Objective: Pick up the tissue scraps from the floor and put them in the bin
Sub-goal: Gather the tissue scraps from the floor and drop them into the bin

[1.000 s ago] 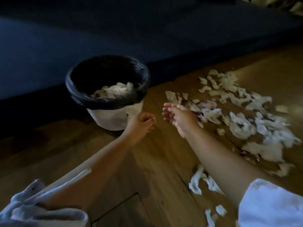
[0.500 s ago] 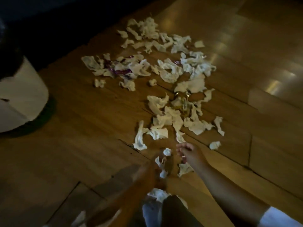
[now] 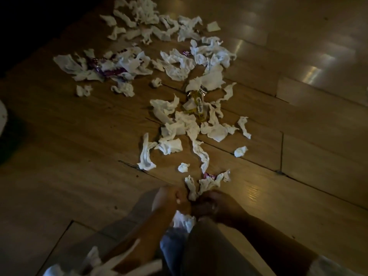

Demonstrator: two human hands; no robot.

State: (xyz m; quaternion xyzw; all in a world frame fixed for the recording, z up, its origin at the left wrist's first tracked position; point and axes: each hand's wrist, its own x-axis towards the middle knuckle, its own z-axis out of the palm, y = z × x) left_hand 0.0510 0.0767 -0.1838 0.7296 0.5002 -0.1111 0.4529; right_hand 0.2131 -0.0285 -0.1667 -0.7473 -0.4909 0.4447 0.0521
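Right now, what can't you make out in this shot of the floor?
Head view:
Bin: cut off by the left edge, only a pale sliver shows.
Left hand, right hand: dark and blurred, so the fingers' hold on the tissue scraps is unclear.
Yellow wrapper: print too small to read.

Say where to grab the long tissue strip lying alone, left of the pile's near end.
Likely pinch the long tissue strip from straight above at its narrow middle: it lies flat on the floor, wider and crumpled at the near end, with bare boards on its left. The left hand is nearer.
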